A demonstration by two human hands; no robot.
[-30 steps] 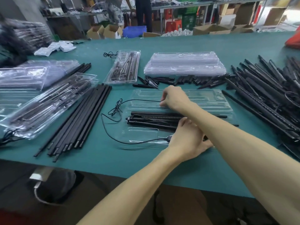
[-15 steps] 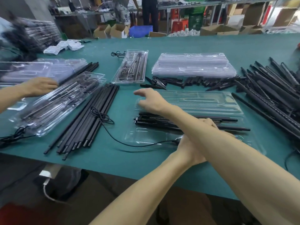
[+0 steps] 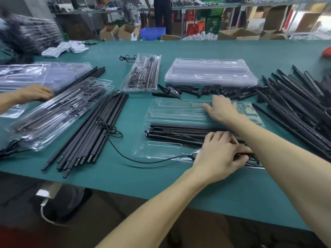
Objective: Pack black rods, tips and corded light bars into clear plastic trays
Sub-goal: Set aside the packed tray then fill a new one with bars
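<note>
Clear plastic tray (image 3: 179, 111), moulded and lying open, sits on the teal surface (image 3: 161, 183) in front of the person. Several black light bars (image 3: 179, 130) lie side by side lengthwise across its middle channel. The right hand (image 3: 222, 110) rests flat on the far half of the tray, fingers straight and spread, grasping nothing. The left hand (image 3: 220, 154) is at the tray's near edge with fingers and thumb curled round a thin black cord (image 3: 143, 161). The cord runs from that hand leftward off the tray across the surface to a small tangle lying on a bundle of long black rods (image 3: 86, 140).

Just behind the tray, short black tips (image 3: 179, 91) are scattered in a row. Behind them is a stack of empty clear trays (image 3: 209, 72). A heap of black bars (image 3: 295, 104) fills the right side of the surface. To the left of the rods lies a filled clear tray (image 3: 59, 111), set at a slant. Another person's hand (image 3: 34, 93) rests on more trays at the left edge.
</note>
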